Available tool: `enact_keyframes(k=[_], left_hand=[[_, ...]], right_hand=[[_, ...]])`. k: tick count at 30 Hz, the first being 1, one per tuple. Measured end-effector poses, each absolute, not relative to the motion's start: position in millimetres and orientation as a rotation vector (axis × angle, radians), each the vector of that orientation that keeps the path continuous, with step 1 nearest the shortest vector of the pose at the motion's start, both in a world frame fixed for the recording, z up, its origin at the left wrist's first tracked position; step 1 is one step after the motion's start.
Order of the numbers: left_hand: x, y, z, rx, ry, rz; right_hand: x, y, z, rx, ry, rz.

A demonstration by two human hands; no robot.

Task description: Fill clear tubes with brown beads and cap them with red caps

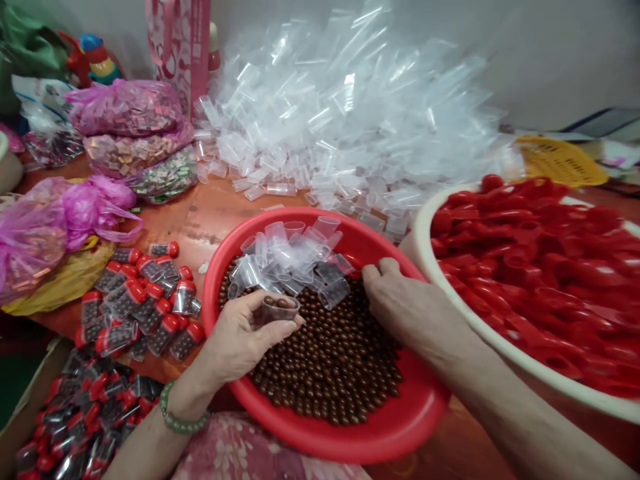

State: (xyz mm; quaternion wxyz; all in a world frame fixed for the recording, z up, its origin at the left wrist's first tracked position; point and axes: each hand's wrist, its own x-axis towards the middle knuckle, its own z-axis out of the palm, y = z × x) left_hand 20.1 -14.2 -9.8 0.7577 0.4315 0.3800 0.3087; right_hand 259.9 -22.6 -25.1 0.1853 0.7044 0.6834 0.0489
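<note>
My left hand (250, 330), with a green bead bracelet at the wrist, holds a clear plastic tube (280, 308) with brown balls in it. Below the tube spreads a heap of small brown balls (325, 367) in a red basin (420, 427). My right hand (395, 293) reaches into the basin's right side, fingers bent near a red piece (352, 263); whether they grip it is hidden. Clear tubes (285, 250) lie on the balls at the back of the basin.
Red plastic pieces (530, 267) fill a white tub (424, 233) on the right. Behind rises a big pile of clear tubes (340, 120). Filled, red-capped tubes (145, 300) lie at left, more in a box (85, 420) below. Pink bags (125, 110) and a yellow basket (563, 160) stand farther back.
</note>
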Motion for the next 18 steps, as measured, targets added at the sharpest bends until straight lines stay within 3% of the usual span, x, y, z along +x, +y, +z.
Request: enact_keyframes(k=[8,14,18], left_hand=[[14,-19,-12,0.795,0.599,0.643],[14,-22,-9,0.876,0.712,0.675],[10,-21,-4,0.962,0.798,0.746]], right_hand=[[274,-39,-25,2.007,2.039,0.161],[280,-67,-22,2.582,2.372,-0.616],[279,-68,-13,2.584,2.297,-0.634]])
